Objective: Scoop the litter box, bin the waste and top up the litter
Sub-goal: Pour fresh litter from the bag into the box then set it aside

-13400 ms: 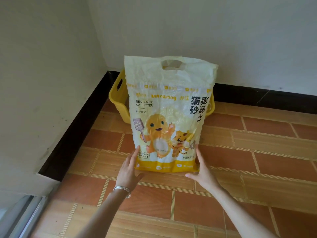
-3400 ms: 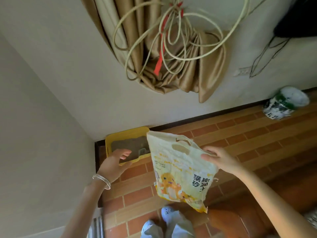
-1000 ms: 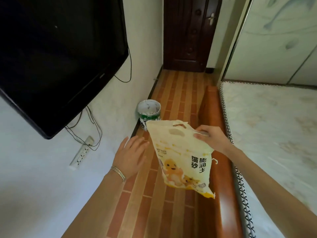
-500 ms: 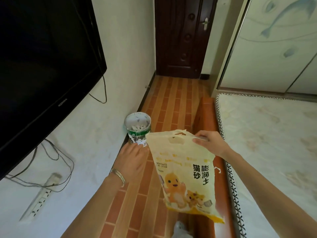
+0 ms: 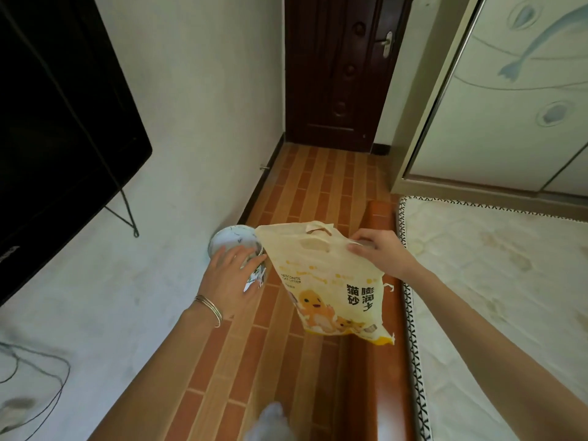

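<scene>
A yellow and white cat litter bag (image 5: pixel 331 281) hangs in the air over the tiled floor, tilted, its cut-out handle at the top. My right hand (image 5: pixel 378 251) is shut on the bag's top right edge. My left hand (image 5: pixel 234 275), a bracelet on its wrist, is open with fingers apart and holds nothing; it hovers in front of a white and green bucket-like bin (image 5: pixel 234 245) that stands on the floor against the wall. The bin's lower part is hidden by my left hand. The litter box is out of view.
A black television (image 5: pixel 60 122) hangs on the left wall, cables below it. A dark wooden door (image 5: pixel 343 68) closes the narrow tiled passage ahead. A bed with a brown wooden frame (image 5: pixel 378 313) and pale mattress (image 5: pixel 496 297) borders the right side, a wardrobe (image 5: pixel 509 90) behind it.
I have moved along the passage towards the bin, which now lies right behind my left hand. The bag stays in my right hand and my left hand remains open.
</scene>
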`<state>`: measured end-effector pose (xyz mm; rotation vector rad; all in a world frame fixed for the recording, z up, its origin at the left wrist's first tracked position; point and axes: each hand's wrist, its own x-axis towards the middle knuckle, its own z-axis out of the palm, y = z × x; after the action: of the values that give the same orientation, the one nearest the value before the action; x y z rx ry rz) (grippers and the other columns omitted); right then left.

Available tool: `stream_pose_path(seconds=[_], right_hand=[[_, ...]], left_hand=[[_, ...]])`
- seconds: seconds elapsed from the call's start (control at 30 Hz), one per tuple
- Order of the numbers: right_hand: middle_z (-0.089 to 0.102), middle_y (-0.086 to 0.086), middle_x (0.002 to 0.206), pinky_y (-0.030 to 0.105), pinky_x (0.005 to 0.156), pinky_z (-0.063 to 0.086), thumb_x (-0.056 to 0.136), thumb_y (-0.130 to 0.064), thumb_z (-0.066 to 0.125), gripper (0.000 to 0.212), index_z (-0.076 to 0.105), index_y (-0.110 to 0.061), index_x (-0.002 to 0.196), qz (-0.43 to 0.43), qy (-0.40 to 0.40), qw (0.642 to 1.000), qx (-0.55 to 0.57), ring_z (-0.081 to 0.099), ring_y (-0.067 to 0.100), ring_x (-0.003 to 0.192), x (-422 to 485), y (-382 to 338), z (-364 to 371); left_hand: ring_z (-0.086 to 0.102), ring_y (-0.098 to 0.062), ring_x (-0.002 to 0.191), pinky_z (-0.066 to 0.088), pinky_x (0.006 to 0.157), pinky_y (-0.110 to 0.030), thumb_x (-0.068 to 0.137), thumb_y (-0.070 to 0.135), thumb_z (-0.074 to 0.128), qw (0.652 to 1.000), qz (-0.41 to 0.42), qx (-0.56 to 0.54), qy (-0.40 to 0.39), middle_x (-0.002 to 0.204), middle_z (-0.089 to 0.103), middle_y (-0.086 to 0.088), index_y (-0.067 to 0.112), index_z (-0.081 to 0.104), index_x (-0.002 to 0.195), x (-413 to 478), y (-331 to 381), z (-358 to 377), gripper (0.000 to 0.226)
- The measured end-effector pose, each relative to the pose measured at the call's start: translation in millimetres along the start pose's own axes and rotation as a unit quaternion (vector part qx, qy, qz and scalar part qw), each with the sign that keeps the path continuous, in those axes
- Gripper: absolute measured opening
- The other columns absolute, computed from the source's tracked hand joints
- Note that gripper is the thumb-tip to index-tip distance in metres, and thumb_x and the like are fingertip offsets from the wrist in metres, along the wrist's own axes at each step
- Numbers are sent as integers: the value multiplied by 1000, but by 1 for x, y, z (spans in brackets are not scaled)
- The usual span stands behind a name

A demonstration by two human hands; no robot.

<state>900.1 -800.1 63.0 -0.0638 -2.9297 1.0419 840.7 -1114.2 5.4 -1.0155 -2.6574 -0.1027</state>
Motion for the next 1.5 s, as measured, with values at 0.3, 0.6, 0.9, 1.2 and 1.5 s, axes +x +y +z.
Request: stream_pose_path(seconds=[0.3,0.6,0.9,1.2,1.5], right_hand=[[62,-8,87,9,63,40,89,-25,59,15,65,-15,98,36,9,999,-9,56,4,77,126,46,-22],[62,-3,89,17,65,39,90,-24,58,17,66,-12,99,53,26,998,-21,57,12,84,268,65,-53],[60,-5,89,8,60,38,89,-22,59,15,64,-12,100,49,15,998,-29,54,8,80,375,101,-74],[60,-5,95,23,77,40,90,-25,58,21,63,-12,106,45,-17,997,-56,56,13,91,517,180,-117],[60,-4,97,21,76,37,90,-25,57,21,63,-13,107,28,-25,998,-55,53,9,90,670,245,-181]], left_hand=[[63,-27,102,49,89,-52,66,39,73,999,23,-5,-44,111,66,-5,23,65,111,122,-60,63,49],[62,-25,104,44,92,-50,64,33,81,998,56,-1,2,114,65,-5,19,65,114,264,-123,90,54],[61,-24,106,44,93,-47,69,34,77,998,68,-7,-4,116,63,-4,20,63,117,358,-163,132,52],[60,-22,107,43,94,-46,72,37,71,999,49,-6,-12,117,62,-2,21,62,118,491,-179,196,49],[60,-24,106,43,94,-48,66,33,78,1000,13,-17,19,117,62,-5,19,62,118,650,-183,232,56]])
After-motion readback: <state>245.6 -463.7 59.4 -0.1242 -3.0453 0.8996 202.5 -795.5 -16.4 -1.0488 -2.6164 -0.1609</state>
